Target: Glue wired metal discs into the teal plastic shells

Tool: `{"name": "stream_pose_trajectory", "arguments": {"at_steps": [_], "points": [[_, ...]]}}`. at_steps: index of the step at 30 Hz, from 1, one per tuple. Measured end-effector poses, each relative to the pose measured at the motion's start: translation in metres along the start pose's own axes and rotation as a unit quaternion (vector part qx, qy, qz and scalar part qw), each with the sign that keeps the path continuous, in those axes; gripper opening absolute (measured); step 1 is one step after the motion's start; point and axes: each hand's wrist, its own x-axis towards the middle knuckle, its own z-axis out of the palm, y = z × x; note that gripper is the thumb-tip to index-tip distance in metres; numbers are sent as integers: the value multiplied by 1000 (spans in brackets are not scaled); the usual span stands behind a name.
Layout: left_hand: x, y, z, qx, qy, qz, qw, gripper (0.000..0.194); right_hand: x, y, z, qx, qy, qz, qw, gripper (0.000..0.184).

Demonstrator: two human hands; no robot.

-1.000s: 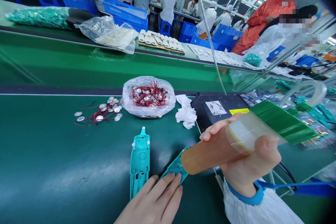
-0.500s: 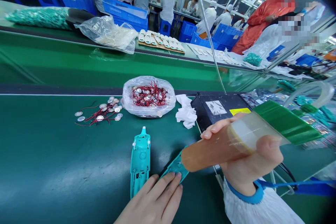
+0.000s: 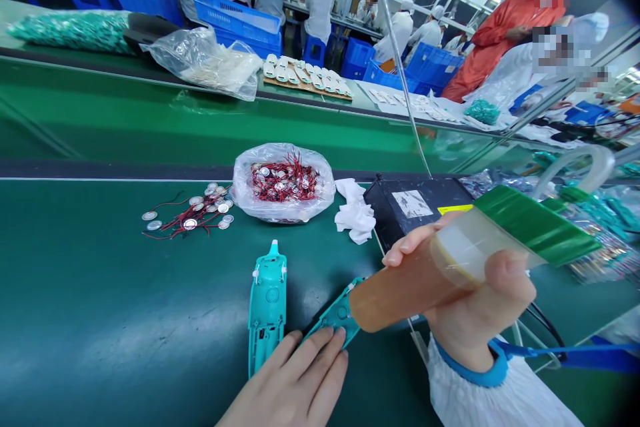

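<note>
My right hand (image 3: 465, 293) is wrapped round a glue dispensing syringe (image 3: 410, 287), a clear barrel part-filled with amber-brown fluid, with a green cap and a hose on top. It is tilted, its lower end over a teal plastic shell (image 3: 336, 313); the nozzle tip is hidden behind the barrel. My left hand (image 3: 300, 380) holds that shell at an angle on the green table, fingers pressed on its near part. Just left of it lies another teal shell half (image 3: 270, 300), inner side up, with a narrow pointed end facing away.
Behind the shells stands a plastic-lined bowl (image 3: 240, 190) of disc parts with red wires. More wired discs (image 3: 193, 213) lie left of it. A crumpled white tissue (image 3: 355, 213) and a black box (image 3: 410, 203) are to the right. Beyond runs a green conveyor (image 3: 150, 123).
My right hand has shifted the syringe slightly: its capped end moved left and down, its lower end a little right and down. My left hand and both shells look the same.
</note>
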Motion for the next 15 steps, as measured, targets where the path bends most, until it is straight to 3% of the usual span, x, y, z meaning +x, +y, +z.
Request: {"name": "stream_pose_trajectory", "arguments": {"at_steps": [8,15], "points": [[-3,2,9,4,5,1,1000,33,2,-2,-2,8,0,-8,1000,34],[3,-2,-3,0,-20,26,999,34,6,-1,-5,9,-19,-38,999,36]]}}
